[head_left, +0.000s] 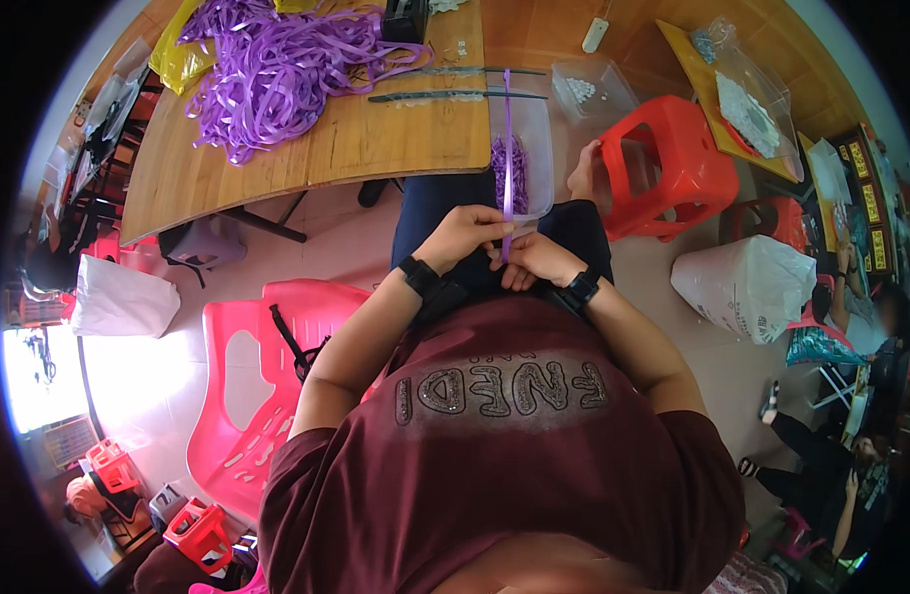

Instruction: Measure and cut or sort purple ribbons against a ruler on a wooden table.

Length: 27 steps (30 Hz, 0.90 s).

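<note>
A narrow purple ribbon (pixel 508 148) runs straight from the dark strips at the table's edge down to my lap. My left hand (pixel 470 235) pinches it from the left side. Close by, just lower and to the right, my right hand (pixel 539 260) has its fingers closed at the ribbon's lower end. Two thin dark strips (pixel 430 97) stick out past the table's right edge, and the ribbon's upper end reaches them. Beneath the ribbon is a clear plastic box (pixel 544 163) with small purple ribbon pieces (pixel 501 178) inside.
A tangled heap of purple ribbon (pixel 267 79) covers part of the wooden table (pixel 376 148), beside a yellow bag (pixel 173 54). At the right stand a red stool (pixel 683 158) and a white sack (pixel 737 282). A pink chair (pixel 277 307) is left of me; people sit at far right.
</note>
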Available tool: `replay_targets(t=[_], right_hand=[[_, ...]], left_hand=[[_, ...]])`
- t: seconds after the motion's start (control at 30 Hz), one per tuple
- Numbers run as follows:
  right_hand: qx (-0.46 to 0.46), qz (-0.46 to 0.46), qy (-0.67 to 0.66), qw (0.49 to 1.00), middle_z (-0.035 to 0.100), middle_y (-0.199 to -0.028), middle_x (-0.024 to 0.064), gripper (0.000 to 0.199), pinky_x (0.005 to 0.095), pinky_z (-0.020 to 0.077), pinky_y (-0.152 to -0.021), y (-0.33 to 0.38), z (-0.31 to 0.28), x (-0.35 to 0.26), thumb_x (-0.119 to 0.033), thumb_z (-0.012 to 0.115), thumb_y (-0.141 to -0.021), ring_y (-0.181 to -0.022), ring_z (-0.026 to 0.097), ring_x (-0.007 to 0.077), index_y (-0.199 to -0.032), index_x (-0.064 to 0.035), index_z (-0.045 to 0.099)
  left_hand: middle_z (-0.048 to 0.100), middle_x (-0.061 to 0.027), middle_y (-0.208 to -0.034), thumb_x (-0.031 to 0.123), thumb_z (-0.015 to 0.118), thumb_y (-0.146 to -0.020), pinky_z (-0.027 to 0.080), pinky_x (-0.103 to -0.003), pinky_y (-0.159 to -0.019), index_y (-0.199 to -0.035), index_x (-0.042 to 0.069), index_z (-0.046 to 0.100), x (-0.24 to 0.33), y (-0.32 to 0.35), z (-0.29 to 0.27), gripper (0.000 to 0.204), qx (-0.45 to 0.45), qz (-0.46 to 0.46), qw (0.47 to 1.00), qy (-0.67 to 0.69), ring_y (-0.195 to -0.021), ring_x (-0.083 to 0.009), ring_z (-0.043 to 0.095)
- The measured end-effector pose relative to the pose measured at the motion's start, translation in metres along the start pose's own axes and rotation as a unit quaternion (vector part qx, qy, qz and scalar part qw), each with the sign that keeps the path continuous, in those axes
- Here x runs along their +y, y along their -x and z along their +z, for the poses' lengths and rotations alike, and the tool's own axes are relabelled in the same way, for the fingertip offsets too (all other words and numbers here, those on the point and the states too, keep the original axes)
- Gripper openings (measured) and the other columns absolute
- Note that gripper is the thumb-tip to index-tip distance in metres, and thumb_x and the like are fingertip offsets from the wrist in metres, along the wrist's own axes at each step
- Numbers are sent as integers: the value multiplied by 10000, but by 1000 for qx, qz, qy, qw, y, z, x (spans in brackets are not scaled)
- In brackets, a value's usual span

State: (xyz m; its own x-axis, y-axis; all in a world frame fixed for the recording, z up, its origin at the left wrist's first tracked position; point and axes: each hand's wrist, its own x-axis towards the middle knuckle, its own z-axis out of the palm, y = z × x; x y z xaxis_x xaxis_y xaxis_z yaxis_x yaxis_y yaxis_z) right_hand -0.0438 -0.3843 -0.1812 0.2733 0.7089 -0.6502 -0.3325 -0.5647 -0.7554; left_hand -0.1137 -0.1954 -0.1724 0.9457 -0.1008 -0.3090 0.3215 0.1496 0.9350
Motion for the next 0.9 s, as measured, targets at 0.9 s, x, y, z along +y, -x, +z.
replay_targets(t=[0.9], right_hand=[[149,-332,-193,911,714,-972,20,215,212,486,-718,-55,-66,-138,-194,650,-962,-841,654,80,-1083,-26,706]], left_hand=[[653,-72,-772,196,756,-865,488,-276,-635,-848,-44,711,9,6,4,244,61,128,976,-166,-680,-123,610]])
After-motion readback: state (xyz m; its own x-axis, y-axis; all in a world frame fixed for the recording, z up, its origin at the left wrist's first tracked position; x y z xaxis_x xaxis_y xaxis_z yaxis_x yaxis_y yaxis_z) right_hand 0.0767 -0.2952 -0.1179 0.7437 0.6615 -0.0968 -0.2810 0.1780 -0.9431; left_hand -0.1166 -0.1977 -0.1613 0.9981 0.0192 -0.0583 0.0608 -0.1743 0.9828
